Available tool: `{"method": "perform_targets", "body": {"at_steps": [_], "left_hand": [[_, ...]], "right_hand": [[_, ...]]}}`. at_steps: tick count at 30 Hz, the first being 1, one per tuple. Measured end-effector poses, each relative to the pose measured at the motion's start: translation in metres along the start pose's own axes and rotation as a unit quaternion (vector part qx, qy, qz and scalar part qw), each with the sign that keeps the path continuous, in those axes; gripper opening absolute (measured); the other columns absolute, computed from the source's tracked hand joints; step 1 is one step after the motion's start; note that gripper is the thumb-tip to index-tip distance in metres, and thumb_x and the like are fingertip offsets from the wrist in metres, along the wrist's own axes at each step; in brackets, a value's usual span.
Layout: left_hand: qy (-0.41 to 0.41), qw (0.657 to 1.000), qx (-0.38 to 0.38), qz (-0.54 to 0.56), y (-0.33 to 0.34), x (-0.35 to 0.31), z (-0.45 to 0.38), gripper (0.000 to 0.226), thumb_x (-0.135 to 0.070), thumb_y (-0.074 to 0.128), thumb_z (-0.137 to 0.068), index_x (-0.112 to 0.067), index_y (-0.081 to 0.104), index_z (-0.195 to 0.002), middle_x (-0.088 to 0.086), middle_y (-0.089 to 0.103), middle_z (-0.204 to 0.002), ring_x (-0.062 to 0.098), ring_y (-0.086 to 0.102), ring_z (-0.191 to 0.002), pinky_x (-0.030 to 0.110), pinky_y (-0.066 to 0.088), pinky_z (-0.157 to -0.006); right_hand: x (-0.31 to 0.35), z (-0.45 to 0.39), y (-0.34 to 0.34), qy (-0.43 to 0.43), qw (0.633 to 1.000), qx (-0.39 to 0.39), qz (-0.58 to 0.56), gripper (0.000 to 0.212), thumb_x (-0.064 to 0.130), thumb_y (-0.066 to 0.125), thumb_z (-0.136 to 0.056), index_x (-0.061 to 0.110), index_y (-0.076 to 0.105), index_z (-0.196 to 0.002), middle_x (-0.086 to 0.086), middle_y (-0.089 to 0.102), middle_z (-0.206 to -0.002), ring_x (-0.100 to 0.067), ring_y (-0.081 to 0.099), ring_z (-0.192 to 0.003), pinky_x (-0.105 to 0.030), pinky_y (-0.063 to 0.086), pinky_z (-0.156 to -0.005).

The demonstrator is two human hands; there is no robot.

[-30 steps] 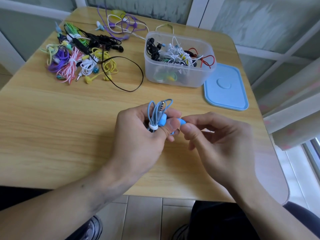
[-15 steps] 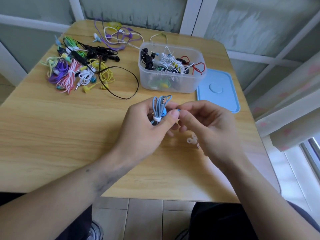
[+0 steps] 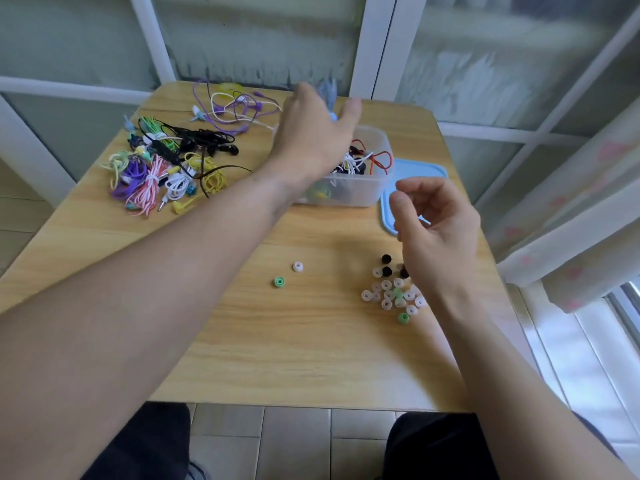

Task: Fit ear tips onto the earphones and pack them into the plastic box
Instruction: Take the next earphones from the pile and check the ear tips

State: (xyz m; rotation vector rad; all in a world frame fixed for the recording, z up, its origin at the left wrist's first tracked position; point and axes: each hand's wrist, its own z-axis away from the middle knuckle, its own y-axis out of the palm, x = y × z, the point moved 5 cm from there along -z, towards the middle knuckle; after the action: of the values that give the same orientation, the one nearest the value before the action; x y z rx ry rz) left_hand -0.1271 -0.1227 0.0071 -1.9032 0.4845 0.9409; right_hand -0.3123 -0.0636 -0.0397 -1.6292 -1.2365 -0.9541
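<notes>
Upper centre, left hand (image 3: 313, 133): over the clear plastic box (image 3: 375, 188), blurred; light-blue coiled earphones (image 3: 329, 95) at its fingers, grip cannot be told.
Right hand (image 3: 436, 230): centre right, loosely curled, holds nothing.
Earphones, handling: light, floppy; best taken at the tied middle.
Loose silicone ear tips (image 3: 391, 294): lower right; tiny, soft, roll easily.

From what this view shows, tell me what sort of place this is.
Probably a home, a small work spot by a window. A wooden table stands against frosted window panes, a patterned curtain hangs at the right, and the floor is tiled.
</notes>
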Motion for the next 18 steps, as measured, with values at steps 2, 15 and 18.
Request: {"method": "perform_targets", "body": {"at_steps": [2,15,18], "left_hand": [[0.007,0.999,0.012,-0.05,0.008,-0.002,-0.01,0.054,-0.044,0.043,-0.098,-0.002,0.042,-0.132,0.016,0.045,-0.137,0.029,0.041,-0.129,0.031,0.033,-0.099],[0.145,0.98,-0.083,-0.11,-0.054,0.054,0.009,0.032,-0.012,0.044,-0.08,-0.008,0.066,-0.104,0.016,0.059,-0.109,0.033,0.051,-0.111,0.04,0.04,-0.098],[0.04,0.973,-0.06,-0.218,-0.089,0.094,0.003,0.042,0.0,0.048,-0.075,-0.009,0.064,-0.112,0.019,0.054,-0.119,0.036,0.042,-0.118,0.039,0.034,-0.103]], "right_hand": [[0.0,0.001,-0.002,-0.001,1.0,0.0,-0.001,0.007,0.009,0.065,-0.092,0.015,0.068,-0.092,0.007,0.065,-0.078,-0.007,0.06,-0.07,-0.039,0.057,-0.07],[-0.003,0.006,0.003,-0.007,0.999,0.041,0.007,0.007,0.013,0.068,-0.091,0.02,0.068,-0.088,0.005,0.066,-0.076,-0.015,0.06,-0.066,-0.047,0.054,-0.063],[-0.003,0.007,0.004,-0.008,0.999,0.044,0.01,0.009,0.012,0.068,-0.09,0.021,0.068,-0.088,0.005,0.066,-0.076,-0.016,0.06,-0.066,-0.045,0.053,-0.064]]}}
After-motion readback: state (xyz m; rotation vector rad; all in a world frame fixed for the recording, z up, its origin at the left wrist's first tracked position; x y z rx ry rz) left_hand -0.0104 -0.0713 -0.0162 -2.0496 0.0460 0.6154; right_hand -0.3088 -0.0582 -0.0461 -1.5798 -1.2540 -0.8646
